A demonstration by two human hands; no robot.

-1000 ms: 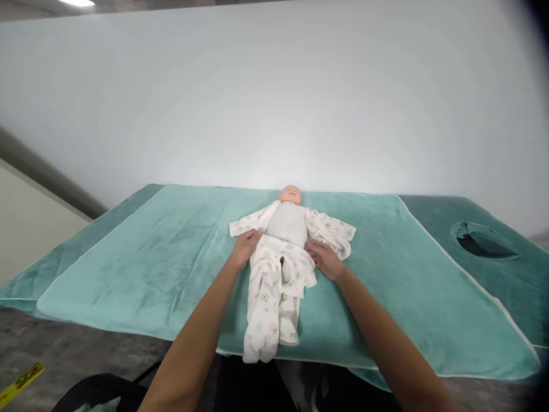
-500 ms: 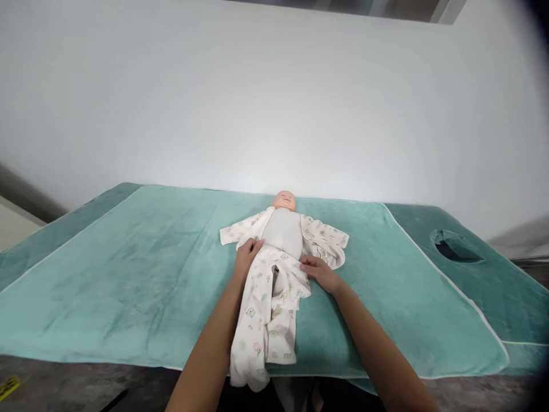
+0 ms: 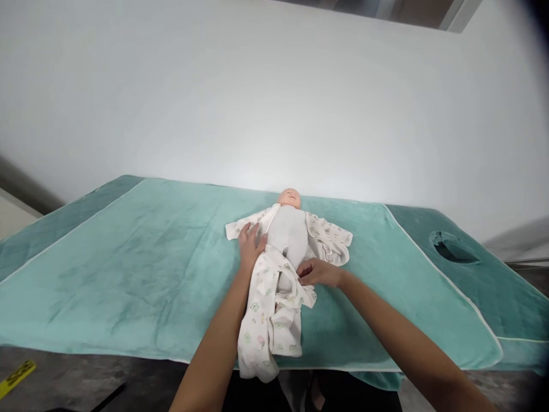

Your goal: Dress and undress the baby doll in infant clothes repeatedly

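A baby doll (image 3: 289, 229) with a pale grey body lies on its back, its head toward the wall. A white printed jacket (image 3: 328, 232) is on its arms and hangs open at the chest. White printed baby pants (image 3: 257, 320) cover its legs, the waist turned down on the right side. My left hand (image 3: 252, 246) rests with fingers apart at the doll's left-hand side in view, by the jacket's edge. With fingers pinched, my right hand (image 3: 318, 272) grips the pants' waist at the right hip; its fingertips are partly hidden.
A light green cover (image 3: 128, 257) lies over a darker green padded bed (image 3: 506, 292). Toward the right end, the bed has a face hole (image 3: 454, 249). A white wall (image 3: 257, 103) rises behind. On the floor at lower left is a yellow strip (image 3: 17, 377).
My left hand has let go of the pants' waist and opened beside the doll's torso. My right hand has moved slightly, and the waist on that side sits lower.
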